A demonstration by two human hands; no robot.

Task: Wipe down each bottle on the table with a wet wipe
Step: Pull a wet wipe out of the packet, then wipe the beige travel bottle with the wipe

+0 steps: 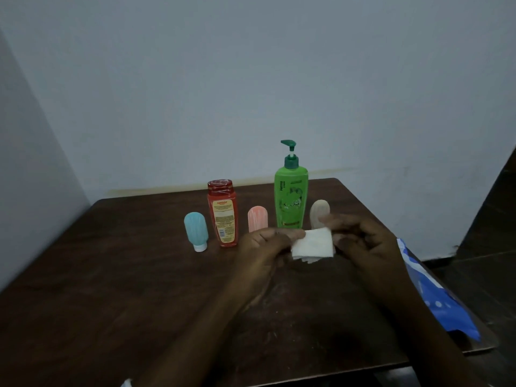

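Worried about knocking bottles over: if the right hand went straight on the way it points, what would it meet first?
Probably the beige bottle, just beyond the right hand; depth is unclear.

Plain home room: wooden table [111,275], toiletry bottles [290,202].

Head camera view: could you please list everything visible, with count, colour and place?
table: one, dark brown, against the wall
teal bottle: one, teal, white cap down, row's left end
red bottle: one, red, beside the teal one
pink bottle: one, pink, middle of row
green pump bottle: one, green, right of pink
beige bottle: one, beige, row's right end
wet wipe: one, white, between both hands
wipes pack: one, blue and white, table's right edge
left hand: one, pinches wipe's left edge
right hand: one, holds wipe's right edge
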